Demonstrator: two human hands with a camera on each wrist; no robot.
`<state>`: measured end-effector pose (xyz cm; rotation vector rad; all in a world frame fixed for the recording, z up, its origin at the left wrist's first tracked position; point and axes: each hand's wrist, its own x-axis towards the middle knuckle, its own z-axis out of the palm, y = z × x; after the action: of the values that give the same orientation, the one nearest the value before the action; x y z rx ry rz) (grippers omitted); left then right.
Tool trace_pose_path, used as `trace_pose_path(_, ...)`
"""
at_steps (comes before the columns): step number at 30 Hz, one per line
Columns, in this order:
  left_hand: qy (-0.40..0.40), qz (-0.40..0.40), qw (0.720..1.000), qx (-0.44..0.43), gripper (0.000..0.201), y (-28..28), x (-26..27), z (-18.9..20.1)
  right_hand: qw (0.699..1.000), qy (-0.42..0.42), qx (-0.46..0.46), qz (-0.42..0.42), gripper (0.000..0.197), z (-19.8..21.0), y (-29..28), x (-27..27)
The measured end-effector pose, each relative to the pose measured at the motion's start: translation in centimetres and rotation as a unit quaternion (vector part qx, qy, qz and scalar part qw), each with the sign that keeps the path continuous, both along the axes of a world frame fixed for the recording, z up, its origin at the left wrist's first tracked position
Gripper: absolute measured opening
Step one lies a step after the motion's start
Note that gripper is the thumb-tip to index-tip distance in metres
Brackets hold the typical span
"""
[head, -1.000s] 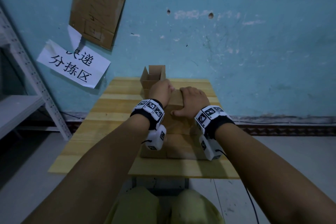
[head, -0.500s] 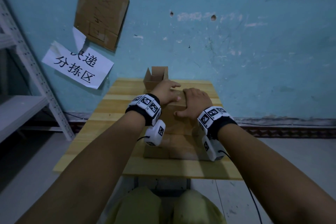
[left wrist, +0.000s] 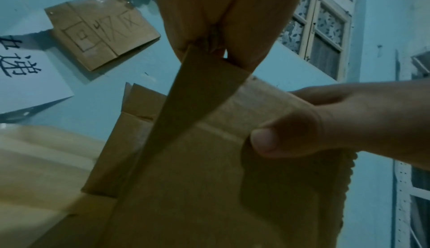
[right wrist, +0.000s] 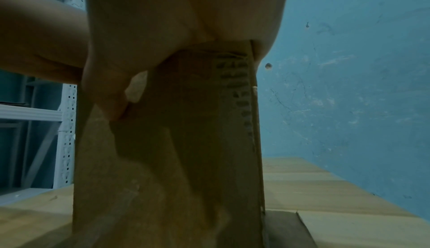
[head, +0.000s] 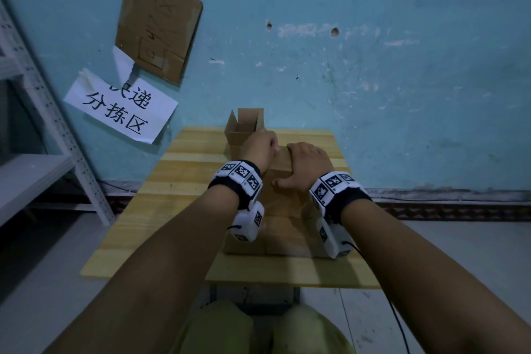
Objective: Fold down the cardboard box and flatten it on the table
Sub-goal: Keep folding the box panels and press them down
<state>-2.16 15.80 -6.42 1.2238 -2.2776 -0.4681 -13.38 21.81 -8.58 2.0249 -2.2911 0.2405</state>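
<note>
A brown cardboard box (head: 281, 210) stands in the middle of the wooden table (head: 178, 181), with flaps spread flat at its base near me. My left hand (head: 260, 146) is curled at the box's top left. In the left wrist view its fingertips pinch a narrow cardboard flap (left wrist: 186, 105) that slants down across the box (left wrist: 209, 196). My right hand (head: 307, 164) lies over the top right edge, with the fingers past the far side. Its thumb (left wrist: 263, 141) presses on the near face. In the right wrist view, the palm (right wrist: 163, 31) sits on the box's top edge (right wrist: 174, 160).
A smaller open cardboard box (head: 244, 126) stands just behind, against the blue wall. A white metal shelf (head: 43, 175) is at the left. A paper sign (head: 120, 109) and a cardboard sheet (head: 158, 23) hang on the wall. Bare wood lies left and right of the box.
Half a second ago my left fingers reached out to the right over the box top; now they are curled back and pinch the flap. The right hand has stayed in place.
</note>
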Motion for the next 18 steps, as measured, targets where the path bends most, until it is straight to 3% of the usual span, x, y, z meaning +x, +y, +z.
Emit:
trace_pose_path(7,0.045,-0.004,0.994,0.098,0.034,-1.0,1.2,0.4,1.0,0.002,-0.003,0.007,0.089,0.0,0.0,0.0)
trace_pose_path(13,0.093,0.006,0.994,0.055,0.038,-0.6,0.8,-0.4,1.0,0.002,-0.002,0.005,0.089,0.0,0.2,0.1)
trace_pose_path(18,0.124,0.005,0.991,0.041,0.023,-0.1,0.7,-0.4,1.0,0.003,-0.004,0.003,0.089,0.0,0.2,0.0)
